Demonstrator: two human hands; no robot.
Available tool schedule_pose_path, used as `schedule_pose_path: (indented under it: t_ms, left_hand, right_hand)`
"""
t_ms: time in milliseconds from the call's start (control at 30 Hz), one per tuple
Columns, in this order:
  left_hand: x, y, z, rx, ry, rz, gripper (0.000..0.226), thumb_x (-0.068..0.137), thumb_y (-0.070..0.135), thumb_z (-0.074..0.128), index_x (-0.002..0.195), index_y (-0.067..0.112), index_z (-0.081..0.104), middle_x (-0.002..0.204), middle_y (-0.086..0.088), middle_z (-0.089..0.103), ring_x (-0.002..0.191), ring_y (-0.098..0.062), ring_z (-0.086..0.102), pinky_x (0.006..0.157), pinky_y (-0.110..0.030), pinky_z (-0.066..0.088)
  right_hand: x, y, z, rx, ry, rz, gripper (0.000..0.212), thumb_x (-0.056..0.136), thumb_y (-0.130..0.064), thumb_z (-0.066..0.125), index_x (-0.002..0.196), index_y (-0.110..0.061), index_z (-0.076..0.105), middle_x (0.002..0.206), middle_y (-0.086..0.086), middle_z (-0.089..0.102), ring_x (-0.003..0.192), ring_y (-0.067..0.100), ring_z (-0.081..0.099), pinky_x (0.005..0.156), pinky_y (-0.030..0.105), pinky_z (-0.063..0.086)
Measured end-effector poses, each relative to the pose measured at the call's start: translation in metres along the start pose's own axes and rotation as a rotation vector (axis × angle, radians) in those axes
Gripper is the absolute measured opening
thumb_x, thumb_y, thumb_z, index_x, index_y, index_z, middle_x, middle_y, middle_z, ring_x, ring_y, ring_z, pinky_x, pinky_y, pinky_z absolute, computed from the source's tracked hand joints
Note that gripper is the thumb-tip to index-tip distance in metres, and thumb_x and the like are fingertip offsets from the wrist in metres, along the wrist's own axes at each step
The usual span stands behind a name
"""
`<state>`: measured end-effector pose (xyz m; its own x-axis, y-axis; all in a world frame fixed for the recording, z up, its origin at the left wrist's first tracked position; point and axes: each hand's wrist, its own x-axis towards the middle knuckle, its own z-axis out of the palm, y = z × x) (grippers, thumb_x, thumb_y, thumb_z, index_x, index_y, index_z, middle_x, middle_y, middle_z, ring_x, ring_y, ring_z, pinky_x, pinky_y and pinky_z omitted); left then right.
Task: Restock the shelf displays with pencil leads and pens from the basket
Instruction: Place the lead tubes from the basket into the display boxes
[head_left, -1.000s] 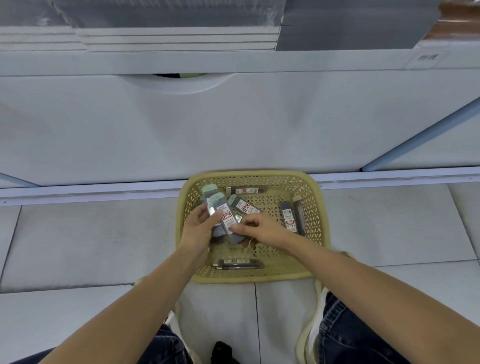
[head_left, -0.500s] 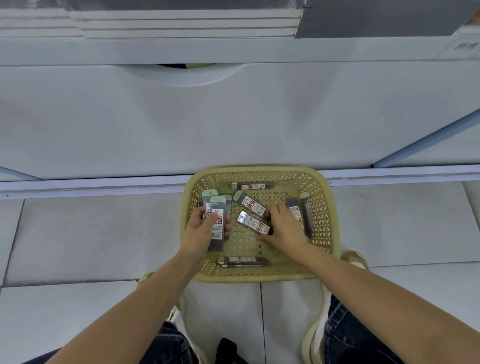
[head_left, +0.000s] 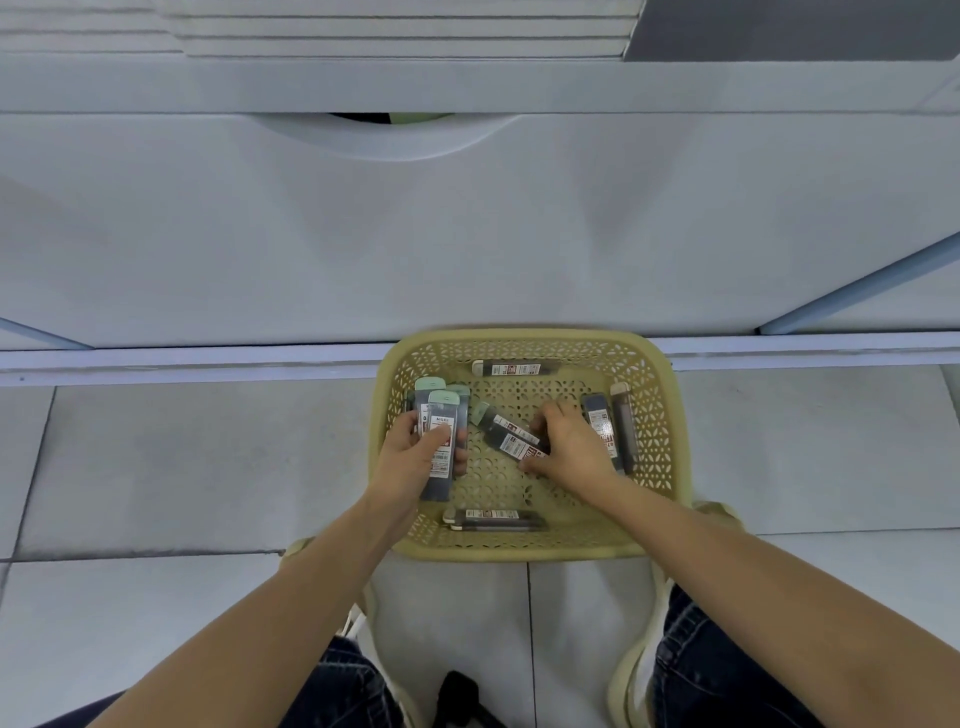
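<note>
A yellow perforated basket (head_left: 660, 410) sits on the tiled floor against the white shelf base. My left hand (head_left: 410, 457) grips a fanned stack of pencil lead cases (head_left: 440, 415) with green caps over the basket's left side. My right hand (head_left: 571, 447) pinches two dark lead cases (head_left: 506, 434) lying diagonally in the basket's middle. More cases lie loose: one at the back (head_left: 517, 369), two upright at the right (head_left: 610, 426), one pair at the front (head_left: 493, 518).
The white shelf base (head_left: 467, 223) rises just behind the basket, with a curved cut-out (head_left: 384, 135) near its top. Grey floor tiles (head_left: 182, 457) spread left and right. My knees in dark jeans (head_left: 717, 660) flank the basket's near side.
My right hand released a case into the left hand's stack, moved right, and now pinches the diagonal cases in the middle. The left hand keeps its stack. The camera view shifted slightly.
</note>
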<state>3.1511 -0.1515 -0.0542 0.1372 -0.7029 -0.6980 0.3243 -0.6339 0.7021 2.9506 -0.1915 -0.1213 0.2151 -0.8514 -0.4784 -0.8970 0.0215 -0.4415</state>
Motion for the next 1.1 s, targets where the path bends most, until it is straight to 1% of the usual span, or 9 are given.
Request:
schedule_pose_path:
  t_ms: [67,267,400,500,633,767,867,967,1100]
  left_hand:
    - [0.0,0.001,0.001,0.013,-0.002,-0.009,0.029,0.096,0.004,0.054,0.125,0.0,0.05,0.086,-0.015,0.066,0.066,-0.021,0.062,0.059,-0.028,0.057]
    - [0.0,0.003,0.001,0.067,0.029,-0.003,0.028,0.091,0.0,0.061,0.118,-0.002,0.054,0.079,-0.011,0.065,0.056,-0.013,0.06,0.052,-0.024,0.055]
    - [0.004,0.013,0.002,0.287,0.072,0.089,0.032,0.082,0.014,0.076,0.109,0.008,0.06,0.073,-0.003,0.067,0.058,-0.01,0.061,0.056,-0.024,0.053]
    - [0.003,0.028,0.004,0.363,-0.035,0.067,0.043,0.072,0.024,0.084,0.107,0.012,0.062,0.085,-0.012,0.072,0.069,-0.02,0.065,0.069,-0.038,0.059]
    - [-0.009,0.04,0.01,0.407,-0.211,0.048,0.046,0.071,0.017,0.084,0.109,0.005,0.063,0.1,-0.026,0.07,0.078,-0.034,0.062,0.073,-0.049,0.057]
    - [-0.021,0.05,0.006,0.469,-0.313,0.053,0.048,0.073,0.014,0.083,0.114,0.006,0.061,0.095,-0.016,0.074,0.073,-0.029,0.062,0.057,-0.036,0.052]
    - [-0.029,0.056,0.005,0.419,-0.252,0.066,0.038,0.074,0.007,0.081,0.108,0.004,0.065,0.098,-0.018,0.073,0.085,-0.035,0.063,0.082,-0.052,0.051]
    - [-0.038,0.072,0.005,0.366,-0.214,0.115,0.028,0.073,0.006,0.081,0.097,0.009,0.067,0.087,-0.012,0.075,0.083,-0.031,0.061,0.08,-0.046,0.05]
    - [-0.056,0.116,0.008,0.554,-0.36,0.186,0.032,0.071,0.011,0.084,0.098,0.014,0.068,0.081,-0.007,0.072,0.07,-0.021,0.061,0.06,-0.031,0.049]
  right_hand:
    - [0.001,0.006,-0.005,0.057,-0.025,0.0,0.046,0.07,-0.029,0.084,0.101,-0.018,0.052,0.102,-0.001,0.056,0.088,0.016,0.054,0.066,0.03,0.041]
    - [0.002,0.018,-0.036,0.456,-0.263,-0.01,0.025,0.078,-0.017,0.08,0.095,-0.007,0.064,0.086,0.012,0.068,0.073,0.021,0.066,0.069,0.041,0.059]
    - [0.001,0.008,-0.077,0.503,-0.502,-0.127,0.017,0.082,-0.016,0.076,0.097,-0.011,0.071,0.092,0.01,0.071,0.078,0.011,0.065,0.071,0.027,0.056]
    - [-0.004,-0.005,-0.103,0.452,-0.609,-0.201,0.014,0.083,-0.018,0.075,0.096,-0.012,0.073,0.085,0.001,0.07,0.075,0.004,0.062,0.069,0.019,0.05]
    - [-0.012,-0.018,-0.125,0.488,-0.53,-0.241,0.015,0.083,-0.023,0.075,0.098,-0.019,0.075,0.087,-0.009,0.071,0.078,0.005,0.063,0.069,0.017,0.047]
    - [-0.019,-0.022,-0.132,0.557,-0.47,-0.236,0.02,0.083,-0.019,0.074,0.104,-0.021,0.074,0.103,0.0,0.074,0.09,0.014,0.066,0.079,0.026,0.052]
    - [-0.024,-0.026,-0.139,0.735,-0.301,-0.193,0.023,0.085,-0.01,0.07,0.108,-0.014,0.071,0.1,0.004,0.074,0.088,0.012,0.066,0.081,0.029,0.052]
    - [-0.029,-0.028,-0.165,0.88,-0.154,-0.174,0.023,0.087,-0.01,0.066,0.11,-0.007,0.069,0.096,0.009,0.067,0.087,0.019,0.059,0.081,0.031,0.044]
    - [-0.046,-0.041,-0.221,0.586,-0.407,-0.263,0.02,0.086,-0.018,0.07,0.106,-0.018,0.074,0.119,-0.01,0.068,0.11,0.009,0.062,0.085,0.014,0.048]
